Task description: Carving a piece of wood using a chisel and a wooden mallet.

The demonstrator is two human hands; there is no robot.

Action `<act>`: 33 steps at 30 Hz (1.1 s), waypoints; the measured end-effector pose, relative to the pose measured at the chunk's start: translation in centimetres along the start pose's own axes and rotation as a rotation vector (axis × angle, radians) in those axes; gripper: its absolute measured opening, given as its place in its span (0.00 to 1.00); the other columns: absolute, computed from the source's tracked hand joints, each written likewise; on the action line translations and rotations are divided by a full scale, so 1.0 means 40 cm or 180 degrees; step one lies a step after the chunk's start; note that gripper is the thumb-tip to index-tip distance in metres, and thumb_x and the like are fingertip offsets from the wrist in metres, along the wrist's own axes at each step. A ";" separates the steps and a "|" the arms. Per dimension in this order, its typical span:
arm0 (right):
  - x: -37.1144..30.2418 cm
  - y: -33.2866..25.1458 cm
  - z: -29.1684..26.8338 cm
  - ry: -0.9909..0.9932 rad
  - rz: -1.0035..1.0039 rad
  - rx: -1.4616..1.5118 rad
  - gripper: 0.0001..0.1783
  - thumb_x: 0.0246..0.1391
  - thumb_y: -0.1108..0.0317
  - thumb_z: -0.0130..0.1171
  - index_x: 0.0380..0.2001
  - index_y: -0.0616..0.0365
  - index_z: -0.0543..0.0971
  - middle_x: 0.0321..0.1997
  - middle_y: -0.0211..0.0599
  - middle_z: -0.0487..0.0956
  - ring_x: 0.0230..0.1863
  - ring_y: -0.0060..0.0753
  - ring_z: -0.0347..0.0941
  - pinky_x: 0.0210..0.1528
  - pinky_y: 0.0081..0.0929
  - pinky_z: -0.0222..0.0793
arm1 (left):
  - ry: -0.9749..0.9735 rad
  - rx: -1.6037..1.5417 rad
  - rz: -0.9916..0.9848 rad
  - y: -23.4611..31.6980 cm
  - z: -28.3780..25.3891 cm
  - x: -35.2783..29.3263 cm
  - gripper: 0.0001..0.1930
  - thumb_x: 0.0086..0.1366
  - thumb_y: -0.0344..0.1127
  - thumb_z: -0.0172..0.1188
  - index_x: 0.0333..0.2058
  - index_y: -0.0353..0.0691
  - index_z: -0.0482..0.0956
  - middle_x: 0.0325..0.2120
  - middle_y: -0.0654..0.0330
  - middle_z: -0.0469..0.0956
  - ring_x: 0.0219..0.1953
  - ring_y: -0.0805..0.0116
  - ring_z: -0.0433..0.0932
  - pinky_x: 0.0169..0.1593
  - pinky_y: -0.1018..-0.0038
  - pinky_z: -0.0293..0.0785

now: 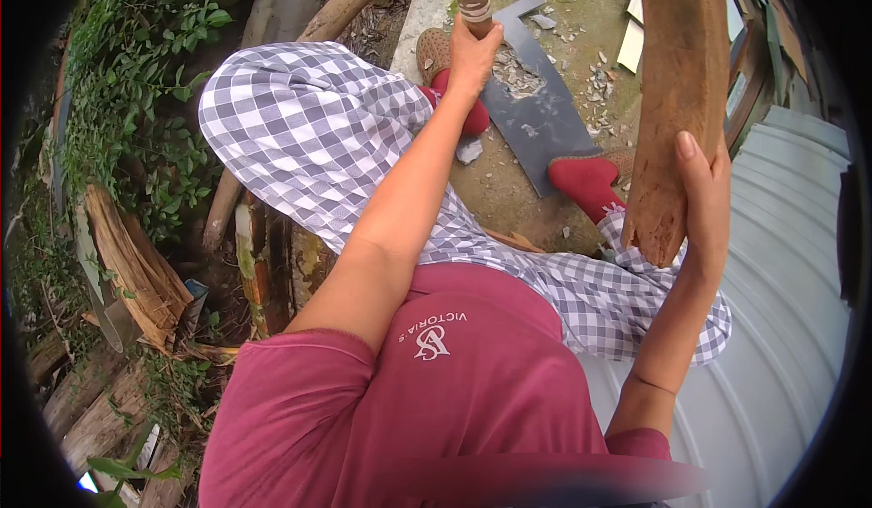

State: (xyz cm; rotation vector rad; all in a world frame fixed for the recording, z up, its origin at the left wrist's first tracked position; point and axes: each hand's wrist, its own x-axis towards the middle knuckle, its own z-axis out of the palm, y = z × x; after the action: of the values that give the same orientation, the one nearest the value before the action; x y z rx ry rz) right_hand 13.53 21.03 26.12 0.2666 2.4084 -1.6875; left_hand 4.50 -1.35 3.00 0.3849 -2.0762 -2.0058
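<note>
My left hand (pixel 474 61) is closed around a wooden handle (pixel 474 4) with pale metal bands near its rounded end. The rest of that tool is hidden by the hand. My right hand (pixel 707 190) grips the lower part of a thick, rough brown wooden plank (pixel 677 63), thumb across its near face. The plank stands tilted up and runs out past the top edge. On the ground between my feet lies a dark grey flat sheet (pixel 545 131), with pale broken chips (pixel 518 77) heaped on it near my left hand.
Grey ribbed metal sheeting (pixel 772 236) spreads along the right. Stacked boards (pixel 754 72) lie behind the plank. At left are leafy vines (pixel 136 90), a split log (pixel 136 267) and a long pole (pixel 354 0). Small rubble (pixel 599 81) litters the ground beside the grey sheet.
</note>
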 end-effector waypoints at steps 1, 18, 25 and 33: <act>-0.006 0.021 -0.037 0.0234 0.0097 0.0173 0.35 0.52 0.49 0.58 0.54 0.65 0.66 0.44 0.39 0.75 0.43 0.27 0.72 0.46 0.25 0.67 | 0.0126 -0.0025 0.0057 0.013 -0.005 0.011 0.14 0.54 0.33 0.63 0.36 0.34 0.71 0.29 0.58 0.78 0.32 0.70 0.76 0.38 0.73 0.72; -0.147 0.217 -0.014 0.1237 0.1150 0.2455 0.30 0.53 0.51 0.57 0.50 0.65 0.68 0.39 0.41 0.75 0.34 0.28 0.76 0.34 0.23 0.74 | -0.3870 0.1807 0.2318 -0.065 0.193 -0.226 0.15 0.50 0.32 0.62 0.37 0.43 0.68 0.32 0.57 0.71 0.38 0.53 0.72 0.41 0.59 0.67; -0.141 0.244 -0.007 0.1188 0.1234 0.2470 0.30 0.52 0.49 0.58 0.48 0.64 0.70 0.37 0.40 0.76 0.33 0.28 0.76 0.33 0.23 0.74 | -0.4610 0.1853 0.2077 -0.095 0.165 -0.216 0.14 0.51 0.34 0.62 0.35 0.43 0.69 0.30 0.56 0.72 0.38 0.52 0.74 0.40 0.58 0.69; -0.134 0.251 0.003 0.1262 0.1134 0.2366 0.29 0.51 0.49 0.60 0.46 0.63 0.71 0.33 0.39 0.77 0.30 0.29 0.76 0.31 0.22 0.74 | -0.4579 0.1901 0.2021 -0.093 0.140 -0.232 0.14 0.51 0.34 0.63 0.36 0.42 0.70 0.31 0.55 0.73 0.38 0.51 0.74 0.41 0.58 0.70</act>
State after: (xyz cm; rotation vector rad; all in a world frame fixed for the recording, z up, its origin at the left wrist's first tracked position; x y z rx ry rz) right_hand 21.25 24.08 18.34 1.1443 1.6610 -2.4223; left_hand 11.41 6.96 -0.75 -1.8982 -2.7988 -1.1746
